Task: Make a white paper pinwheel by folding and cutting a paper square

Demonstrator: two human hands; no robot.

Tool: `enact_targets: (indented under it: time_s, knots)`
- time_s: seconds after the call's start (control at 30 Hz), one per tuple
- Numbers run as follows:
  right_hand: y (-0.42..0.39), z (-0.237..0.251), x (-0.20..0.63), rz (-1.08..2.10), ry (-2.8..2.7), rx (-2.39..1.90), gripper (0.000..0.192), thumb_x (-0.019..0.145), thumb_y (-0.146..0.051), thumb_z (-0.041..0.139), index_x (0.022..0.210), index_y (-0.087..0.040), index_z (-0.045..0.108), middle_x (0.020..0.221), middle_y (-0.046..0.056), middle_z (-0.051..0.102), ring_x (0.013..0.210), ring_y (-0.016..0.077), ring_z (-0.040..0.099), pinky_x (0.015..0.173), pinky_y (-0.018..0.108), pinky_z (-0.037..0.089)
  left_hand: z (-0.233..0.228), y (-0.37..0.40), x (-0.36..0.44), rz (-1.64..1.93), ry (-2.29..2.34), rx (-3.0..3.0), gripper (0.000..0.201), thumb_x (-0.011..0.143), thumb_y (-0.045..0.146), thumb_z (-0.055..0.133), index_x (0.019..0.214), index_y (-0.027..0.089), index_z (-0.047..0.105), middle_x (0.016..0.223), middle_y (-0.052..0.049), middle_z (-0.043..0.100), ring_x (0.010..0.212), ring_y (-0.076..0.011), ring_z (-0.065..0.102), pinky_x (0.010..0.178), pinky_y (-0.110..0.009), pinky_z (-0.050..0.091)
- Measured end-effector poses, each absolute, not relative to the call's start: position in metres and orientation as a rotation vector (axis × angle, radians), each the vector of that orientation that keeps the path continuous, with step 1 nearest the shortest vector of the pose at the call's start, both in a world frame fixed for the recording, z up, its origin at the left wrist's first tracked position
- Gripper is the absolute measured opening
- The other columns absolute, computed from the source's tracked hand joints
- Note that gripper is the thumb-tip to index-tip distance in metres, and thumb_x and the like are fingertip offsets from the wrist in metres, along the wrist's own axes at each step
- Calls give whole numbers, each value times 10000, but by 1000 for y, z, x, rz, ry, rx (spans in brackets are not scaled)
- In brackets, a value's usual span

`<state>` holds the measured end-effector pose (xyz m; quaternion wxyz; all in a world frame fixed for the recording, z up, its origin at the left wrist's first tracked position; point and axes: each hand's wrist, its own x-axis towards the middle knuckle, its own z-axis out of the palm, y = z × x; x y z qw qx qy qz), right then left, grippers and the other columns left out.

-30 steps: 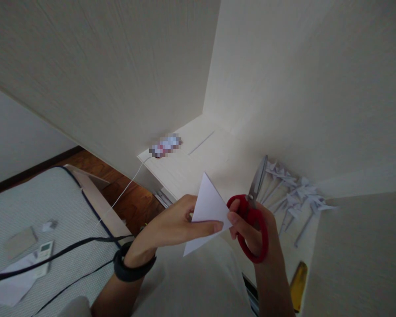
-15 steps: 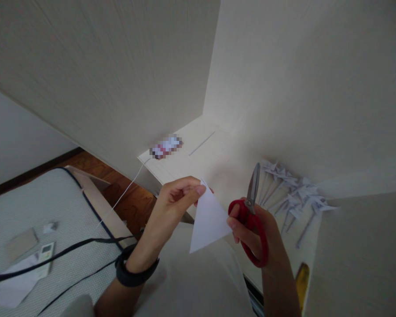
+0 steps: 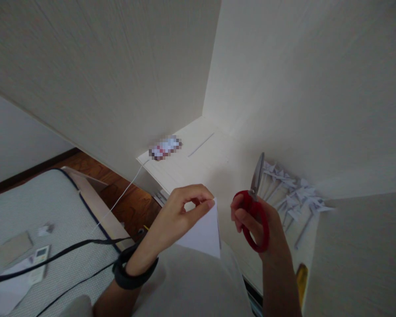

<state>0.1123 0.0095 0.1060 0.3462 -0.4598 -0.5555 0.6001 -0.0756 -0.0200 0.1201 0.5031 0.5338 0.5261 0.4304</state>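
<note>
Pinched by one corner, a folded white sheet of paper [image 3: 203,233] hangs from the thumb and fingers of my left hand [image 3: 181,215]. Part of the sheet lies behind that hand. My right hand [image 3: 260,220] holds red-handled scissors [image 3: 264,224], blades together and pointing up and away from me. The right fingers are apart from the paper, a short way to its right. Beyond the scissors, several white paper pinwheels [image 3: 297,193] on thin sticks lie grouped on the white desk surface [image 3: 204,169].
A phone-like device [image 3: 165,147], blurred out, lies at the desk's left with a white cable [image 3: 128,187]. Near it is a thin stick [image 3: 201,144]. Walls close in behind and right. To the left, a mattress [image 3: 62,207] carries a remote control [image 3: 40,264] and papers. A yellow object [image 3: 302,281] sits lower right.
My right hand has let go of the paper's edge and moved slightly up with the scissors. The left hand has shifted right, and the paper has swung round beneath it.
</note>
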Motion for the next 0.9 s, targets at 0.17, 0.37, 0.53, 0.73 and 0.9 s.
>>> enact_targets:
  time_s: [0.17,0.37,0.53,0.73,0.9]
  knots:
    - [9,109,101,1471,-1607,-1279,126,772,-272,691,718,-199,603,558,-65,509,472,88,446,449,197,383,121,-19,-75,840,1258,1563,204,903,173,527,727,185,630,749,-5,604,684,-137,563,604,-225,420]
    - [6,104,97,1442,-1684,-1294,134,819,-273,620,720,-201,564,574,-64,496,478,90,445,455,202,379,117,-21,-76,790,1259,1802,188,936,175,523,787,187,638,832,-23,654,834,-165,609,775,-265,443]
    - [5,98,102,1369,-1605,-1310,147,822,-281,618,720,-207,543,542,-70,491,455,92,442,444,201,374,113,-24,-80,693,1400,1795,116,911,175,541,860,200,643,840,-21,704,790,-176,641,739,-275,453]
    - [2,97,106,1403,-1519,-1267,150,804,-277,630,717,-208,529,551,-70,485,449,87,426,442,198,385,118,-24,-98,736,1504,1669,181,874,192,562,732,200,674,705,-2,708,646,-146,626,594,-226,420]
    - [-1,100,106,1522,-1593,-1321,116,799,-252,635,725,-197,566,628,-50,537,509,86,467,492,200,407,120,-23,-106,658,1531,1773,185,847,132,562,751,203,704,737,-5,729,674,-149,638,624,-227,423]
